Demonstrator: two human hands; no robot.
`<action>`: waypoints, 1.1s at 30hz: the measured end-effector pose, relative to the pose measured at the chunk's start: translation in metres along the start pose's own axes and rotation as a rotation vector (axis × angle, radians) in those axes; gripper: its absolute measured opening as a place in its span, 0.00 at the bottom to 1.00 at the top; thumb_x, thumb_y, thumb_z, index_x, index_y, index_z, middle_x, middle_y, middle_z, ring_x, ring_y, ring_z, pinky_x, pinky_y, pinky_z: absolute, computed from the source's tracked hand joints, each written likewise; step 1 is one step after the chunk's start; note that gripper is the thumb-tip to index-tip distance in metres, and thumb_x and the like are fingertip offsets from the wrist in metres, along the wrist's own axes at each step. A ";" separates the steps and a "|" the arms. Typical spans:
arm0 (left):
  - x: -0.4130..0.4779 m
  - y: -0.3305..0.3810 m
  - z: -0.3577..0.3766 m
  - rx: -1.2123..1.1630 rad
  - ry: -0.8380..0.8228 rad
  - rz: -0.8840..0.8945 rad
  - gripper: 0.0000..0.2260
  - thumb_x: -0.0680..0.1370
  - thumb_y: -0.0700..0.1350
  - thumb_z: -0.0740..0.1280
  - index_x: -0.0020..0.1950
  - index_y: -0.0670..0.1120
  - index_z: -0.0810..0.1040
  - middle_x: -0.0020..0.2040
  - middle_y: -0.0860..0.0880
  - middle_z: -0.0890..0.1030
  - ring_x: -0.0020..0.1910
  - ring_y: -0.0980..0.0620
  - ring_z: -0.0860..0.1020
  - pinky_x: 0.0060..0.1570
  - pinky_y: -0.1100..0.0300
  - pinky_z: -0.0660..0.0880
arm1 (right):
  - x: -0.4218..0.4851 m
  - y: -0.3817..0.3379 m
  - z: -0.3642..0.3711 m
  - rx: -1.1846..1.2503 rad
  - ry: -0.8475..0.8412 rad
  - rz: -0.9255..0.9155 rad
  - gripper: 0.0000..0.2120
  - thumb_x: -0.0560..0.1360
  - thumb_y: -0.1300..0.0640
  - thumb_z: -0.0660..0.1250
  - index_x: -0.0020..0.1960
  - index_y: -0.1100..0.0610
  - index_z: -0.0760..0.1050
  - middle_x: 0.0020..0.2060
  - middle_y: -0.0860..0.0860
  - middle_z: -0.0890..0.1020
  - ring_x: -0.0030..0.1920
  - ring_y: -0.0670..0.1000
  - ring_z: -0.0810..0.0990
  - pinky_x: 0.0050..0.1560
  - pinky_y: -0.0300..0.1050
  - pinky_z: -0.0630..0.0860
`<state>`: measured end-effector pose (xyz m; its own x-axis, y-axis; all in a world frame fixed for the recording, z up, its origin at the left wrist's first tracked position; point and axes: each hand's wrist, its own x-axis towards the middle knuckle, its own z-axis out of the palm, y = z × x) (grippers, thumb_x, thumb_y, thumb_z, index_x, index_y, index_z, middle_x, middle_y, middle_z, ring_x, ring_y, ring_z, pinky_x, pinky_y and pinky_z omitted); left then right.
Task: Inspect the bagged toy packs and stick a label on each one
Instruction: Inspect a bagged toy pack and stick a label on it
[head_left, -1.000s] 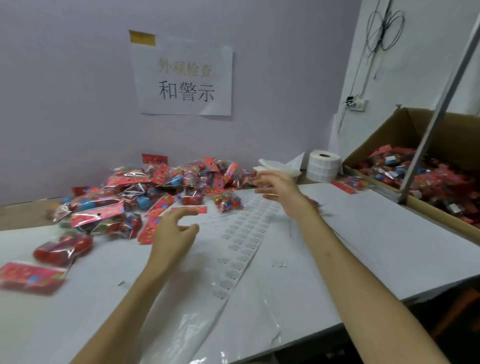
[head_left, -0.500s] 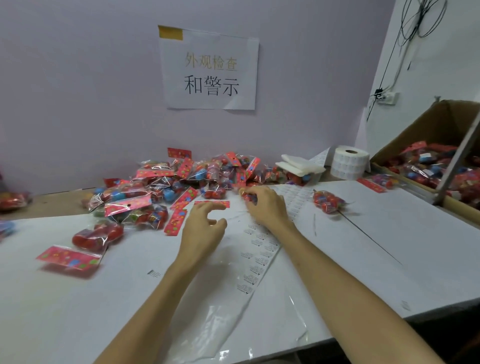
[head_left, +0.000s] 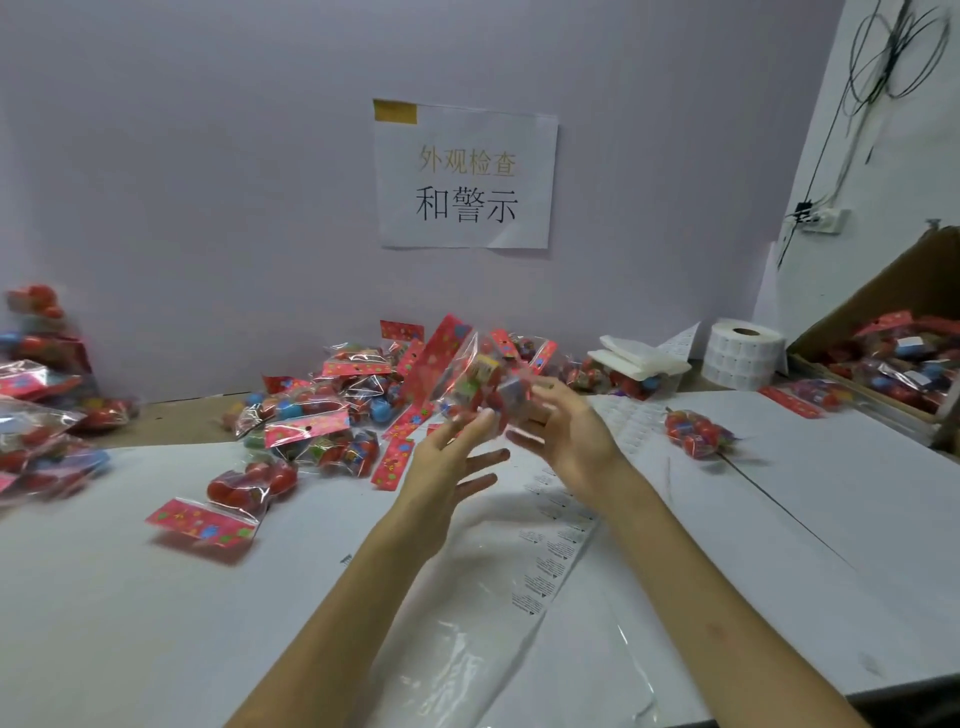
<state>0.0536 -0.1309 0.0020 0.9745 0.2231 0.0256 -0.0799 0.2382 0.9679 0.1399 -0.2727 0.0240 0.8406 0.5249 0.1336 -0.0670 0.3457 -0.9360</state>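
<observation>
A toy pack (head_left: 470, 376) is up in the air now, held above the table (head_left: 130, 623) between both hands, just in front of the pile of packs (head_left: 322, 415) heaped against the back wall. The clear bag is tilted, its red card header pointing up and to the left, and small coloured toys can be made out inside, though the whole thing is blurred. The right hand (head_left: 569, 434) is clamped on the bag's right side, fingers curled round it. The left hand (head_left: 447, 460) is spread wide, fingers straight and apart, with the upper fingertips laid against the bag's underside; whether anything is pinched there cannot be told through the blur. Below the hands a strip of labels (head_left: 550, 551) is stretched over the white tabletop, running away towards the back, and a sheet of clear film (head_left: 467, 639) is lying crumpled at the near edge. One pack (head_left: 698, 432) is lying alone on the right of the strip, another red pack (head_left: 244, 486) on the left. A roll of labels (head_left: 744, 354) is standing at the back right, beside an open cardboard box (head_left: 893, 291) filled with more packs. A paper sign (head_left: 465, 176) is taped to the wall above the pile.
</observation>
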 end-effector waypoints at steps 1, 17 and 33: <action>0.000 -0.001 -0.002 -0.043 0.026 -0.006 0.19 0.79 0.54 0.70 0.67 0.47 0.78 0.60 0.48 0.84 0.56 0.47 0.85 0.60 0.49 0.79 | -0.003 0.006 0.003 -0.038 0.009 -0.009 0.07 0.82 0.58 0.60 0.56 0.56 0.76 0.49 0.54 0.86 0.50 0.51 0.85 0.55 0.50 0.77; 0.004 0.001 -0.008 -0.115 0.212 -0.064 0.18 0.79 0.52 0.71 0.65 0.44 0.78 0.54 0.48 0.82 0.55 0.45 0.82 0.49 0.55 0.77 | -0.016 0.016 0.005 -0.197 0.211 -0.070 0.03 0.80 0.57 0.69 0.49 0.56 0.81 0.41 0.51 0.86 0.40 0.48 0.83 0.41 0.40 0.77; 0.007 0.003 -0.009 -0.175 0.242 -0.098 0.17 0.80 0.53 0.70 0.64 0.45 0.78 0.53 0.49 0.82 0.52 0.47 0.81 0.44 0.56 0.75 | -0.011 0.019 -0.020 -0.664 0.448 -0.033 0.07 0.79 0.58 0.68 0.49 0.55 0.85 0.40 0.51 0.85 0.34 0.48 0.77 0.36 0.40 0.74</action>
<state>0.0584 -0.1198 0.0029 0.9027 0.4045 -0.1463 -0.0433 0.4238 0.9047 0.1399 -0.2875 -0.0020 0.9819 0.1116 0.1528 0.1768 -0.2538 -0.9510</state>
